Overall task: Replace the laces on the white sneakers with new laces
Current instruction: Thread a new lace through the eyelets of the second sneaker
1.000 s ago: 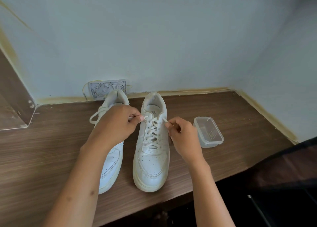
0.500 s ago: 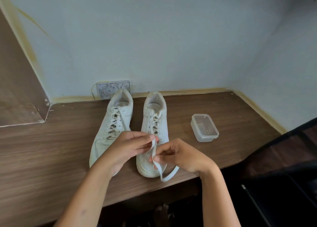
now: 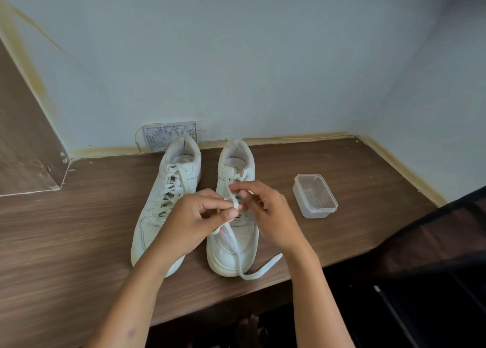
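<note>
Both hands meet above the right sneaker (image 3: 232,232) on the tabletop (image 3: 79,242): the left hand (image 3: 194,221) pinches a white lace (image 3: 251,271), the right hand (image 3: 265,211) pinches it higher up, seemingly drawing the old lace from the eyelets, though fingers hide them. Next, the lace needs a steady pull free. The left sneaker (image 3: 168,200) stays laced.

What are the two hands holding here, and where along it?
Both hands hold the white lace of the right-hand sneaker. Left hand and right hand pinch it above the eyelets; its free end trails past the toe.
</note>
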Tool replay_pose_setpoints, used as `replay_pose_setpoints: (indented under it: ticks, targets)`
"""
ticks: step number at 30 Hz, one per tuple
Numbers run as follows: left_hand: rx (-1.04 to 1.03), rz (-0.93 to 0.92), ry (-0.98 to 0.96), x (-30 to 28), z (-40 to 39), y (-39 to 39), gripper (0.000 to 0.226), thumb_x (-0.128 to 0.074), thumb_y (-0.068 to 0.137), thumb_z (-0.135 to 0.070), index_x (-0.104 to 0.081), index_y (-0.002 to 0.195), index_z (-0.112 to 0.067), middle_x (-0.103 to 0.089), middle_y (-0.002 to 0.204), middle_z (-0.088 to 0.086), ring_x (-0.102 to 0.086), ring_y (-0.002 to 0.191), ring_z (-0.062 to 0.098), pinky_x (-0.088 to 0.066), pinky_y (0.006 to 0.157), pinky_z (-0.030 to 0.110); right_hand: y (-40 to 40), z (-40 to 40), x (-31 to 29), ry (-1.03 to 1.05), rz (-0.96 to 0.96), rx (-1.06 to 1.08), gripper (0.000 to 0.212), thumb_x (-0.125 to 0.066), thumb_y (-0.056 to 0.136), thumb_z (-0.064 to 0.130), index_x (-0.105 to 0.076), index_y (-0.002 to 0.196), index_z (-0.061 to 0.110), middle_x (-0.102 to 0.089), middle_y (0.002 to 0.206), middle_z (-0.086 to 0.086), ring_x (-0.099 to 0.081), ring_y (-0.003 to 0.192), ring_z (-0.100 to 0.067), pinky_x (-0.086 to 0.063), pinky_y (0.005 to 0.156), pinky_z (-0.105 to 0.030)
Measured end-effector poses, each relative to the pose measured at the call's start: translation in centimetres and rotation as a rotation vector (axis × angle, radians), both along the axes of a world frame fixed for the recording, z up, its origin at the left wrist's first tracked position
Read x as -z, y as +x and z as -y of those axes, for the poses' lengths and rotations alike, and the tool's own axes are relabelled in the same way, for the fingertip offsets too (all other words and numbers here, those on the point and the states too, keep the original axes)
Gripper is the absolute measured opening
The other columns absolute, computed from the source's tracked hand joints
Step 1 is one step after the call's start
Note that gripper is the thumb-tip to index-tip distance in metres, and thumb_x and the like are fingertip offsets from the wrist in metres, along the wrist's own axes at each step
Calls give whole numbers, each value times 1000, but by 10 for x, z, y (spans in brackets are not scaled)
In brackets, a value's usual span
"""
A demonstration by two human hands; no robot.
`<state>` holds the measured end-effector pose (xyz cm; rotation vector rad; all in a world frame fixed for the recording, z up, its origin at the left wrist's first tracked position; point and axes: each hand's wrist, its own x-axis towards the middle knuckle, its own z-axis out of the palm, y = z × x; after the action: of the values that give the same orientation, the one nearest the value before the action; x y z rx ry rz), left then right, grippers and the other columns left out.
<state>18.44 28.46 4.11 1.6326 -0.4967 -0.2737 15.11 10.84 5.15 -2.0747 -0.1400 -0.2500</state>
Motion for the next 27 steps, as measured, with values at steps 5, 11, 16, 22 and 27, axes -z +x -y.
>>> replay_pose_setpoints:
  ticks: [5,11,16,22,27]
  targets:
    - [-257,327,197,12,2,4,17,-81,76,-21,-76,86,-33,-68,85,-18,-66,78,7,-51,66,14,13,3,2,9,-93,53,19,-58,97,6,-73,107,13,-73,97,3,-69,83,-2,-55,75,-19]
    - [-342,424,234,14,10,5,28,-80,78,-14,-59,89,-28,-62,94,-24,-62,85,0,-51,72,14,17,13,-2,2,-236,-88,26,-68,91,12,-74,114,21,-74,87,-9,-54,65,-2,-47,66,-18]
    - [-339,455,261,15,12,5,29,-79,78,-11,-60,86,-31,-63,93,-21,-62,87,3,-47,74,12,19,9,1,4,-236,-56,24,-71,87,8,-76,109,18,-74,83,0,-60,67,-6,-51,71,-20]
    - [-258,372,184,9,3,16,21,-76,83,-18,-69,95,-34,-67,86,-15,-64,90,6,-44,79,8,16,1,-3,-17,-47,110,15,-72,86,3,-77,96,13,-70,83,15,-66,76,5,-47,69,-9]
    - [-165,243,115,3,-6,19,14,-64,93,-21,-72,100,-29,-70,94,-9,-61,95,2,-42,79,6,14,15,-9,-47,113,263,6,-65,93,13,-70,93,14,-57,91,9,-52,73,7,-41,67,-10]
